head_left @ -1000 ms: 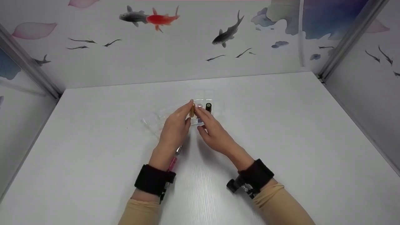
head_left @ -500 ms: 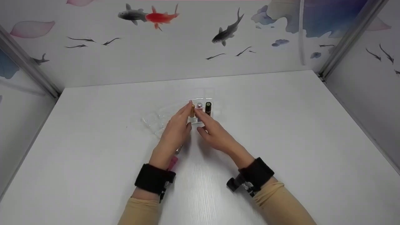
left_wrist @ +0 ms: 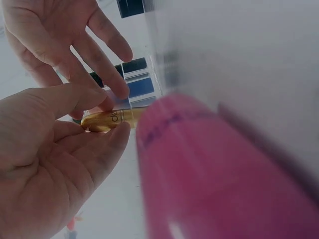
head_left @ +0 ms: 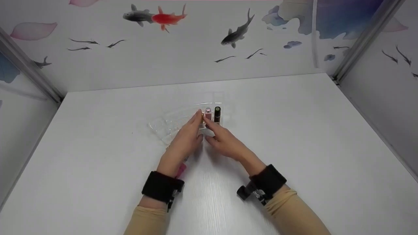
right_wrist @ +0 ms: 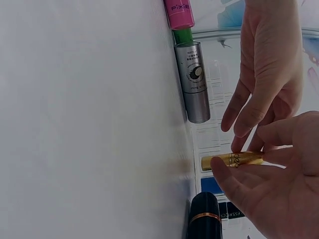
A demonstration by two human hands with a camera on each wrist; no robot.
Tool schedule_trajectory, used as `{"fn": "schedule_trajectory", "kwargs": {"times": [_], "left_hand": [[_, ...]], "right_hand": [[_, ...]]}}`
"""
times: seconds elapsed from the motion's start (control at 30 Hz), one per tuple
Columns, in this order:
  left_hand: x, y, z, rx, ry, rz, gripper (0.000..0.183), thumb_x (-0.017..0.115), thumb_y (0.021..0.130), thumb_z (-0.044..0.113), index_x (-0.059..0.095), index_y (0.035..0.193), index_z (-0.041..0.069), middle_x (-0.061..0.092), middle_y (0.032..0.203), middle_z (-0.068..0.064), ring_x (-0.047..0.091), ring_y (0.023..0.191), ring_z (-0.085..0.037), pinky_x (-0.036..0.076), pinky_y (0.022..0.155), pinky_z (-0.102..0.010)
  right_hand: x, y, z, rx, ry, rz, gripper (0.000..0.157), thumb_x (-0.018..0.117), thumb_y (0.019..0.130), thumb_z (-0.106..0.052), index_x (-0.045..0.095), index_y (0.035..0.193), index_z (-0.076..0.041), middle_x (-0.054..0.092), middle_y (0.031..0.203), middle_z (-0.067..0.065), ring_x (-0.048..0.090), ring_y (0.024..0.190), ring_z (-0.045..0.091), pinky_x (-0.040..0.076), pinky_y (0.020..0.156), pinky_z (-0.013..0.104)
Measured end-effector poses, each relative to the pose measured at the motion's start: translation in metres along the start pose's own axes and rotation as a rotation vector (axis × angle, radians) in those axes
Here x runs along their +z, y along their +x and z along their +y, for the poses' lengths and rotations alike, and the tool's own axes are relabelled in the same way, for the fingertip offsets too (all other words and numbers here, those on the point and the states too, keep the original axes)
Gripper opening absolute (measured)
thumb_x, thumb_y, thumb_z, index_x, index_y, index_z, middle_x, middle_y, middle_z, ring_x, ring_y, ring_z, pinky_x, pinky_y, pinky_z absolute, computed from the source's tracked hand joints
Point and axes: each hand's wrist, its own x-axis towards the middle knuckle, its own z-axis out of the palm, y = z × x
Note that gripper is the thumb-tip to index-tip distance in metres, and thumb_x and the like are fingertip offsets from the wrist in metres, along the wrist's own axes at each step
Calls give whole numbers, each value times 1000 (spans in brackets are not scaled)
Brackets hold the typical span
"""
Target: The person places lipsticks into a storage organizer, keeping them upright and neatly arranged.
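A gold lettered cosmetic tube point(right_wrist: 232, 159) stands upright at the front row of a clear plastic organizer point(head_left: 173, 122). My left hand point(head_left: 184, 135) reaches it from the left and my right hand point(head_left: 227, 142) from the right, fingers extended and fingertips right at the tube. Between them, the hands nearly hide it in the head view. Both thumbs lie nearer to me, apart from each other. Right of the gold tube, a small pink bottle with a round silvery top point(head_left: 208, 112) and a black tube point(head_left: 217, 112) stand in the organizer.
A pink tube point(left_wrist: 199, 154) is close to the left wrist camera. Next to it, the right wrist view shows a silver tube with a round coconut-like print point(right_wrist: 196, 74). A dark tube with a gold band point(right_wrist: 204, 214) appears below. A white panel with painted fish point(head_left: 137, 16) borders the table.
My left fingertips have come slightly down toward me, covering more of the gold tube. My right hand has barely moved, and the silvery-topped bottle shows more fully.
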Motion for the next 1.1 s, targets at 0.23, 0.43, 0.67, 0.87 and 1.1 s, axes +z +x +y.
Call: {"fn": "schedule_trajectory", "kwargs": {"times": [0.23, 0.43, 0.67, 0.87, 1.1], "left_hand": [[0, 0, 0, 2, -10, -18, 79, 66, 95, -7, 23, 161, -9, 29, 165, -28, 35, 150, -40, 32, 122, -48], [0, -2, -1, -29, -7, -13, 82, 70, 95, -2, 24, 163, -4, 33, 165, -27, 38, 149, -41, 35, 120, -50], [0, -1, 0, -51, -1, 2, 83, 73, 95, 1, 25, 164, 0, 37, 163, -26, 42, 147, -41, 37, 119, -49], [-1, 0, 0, -75, 1, 4, 82, 73, 97, 4, 26, 164, 3, 35, 164, -25, 41, 147, -42, 37, 119, -52], [-1, 1, 5, -103, -11, 55, 77, 72, 98, 5, 32, 163, 8, 30, 168, -22, 35, 151, -40, 34, 121, -52]], "right_hand": [[0, 1, -1, 4, -6, -5, 67, 53, 105, 1, 22, 163, 4, 28, 167, 24, 36, 151, 38, 30, 123, 50], [-5, -3, -4, 4, -12, -10, 68, 53, 104, 3, 22, 164, 2, 27, 168, 24, 34, 152, 38, 30, 123, 51], [-22, -10, -17, 45, -182, -95, 62, 51, 106, 0, 25, 161, 8, 31, 165, 28, 29, 154, 40, 24, 125, 52], [-37, -21, -28, 127, -301, -194, 55, 51, 107, -5, 35, 159, 5, 38, 162, 25, 34, 152, 38, 28, 124, 52], [-54, -34, -28, 185, -307, -254, 50, 48, 108, -5, 41, 157, 4, 53, 151, 26, 52, 139, 37, 39, 117, 52]]}}
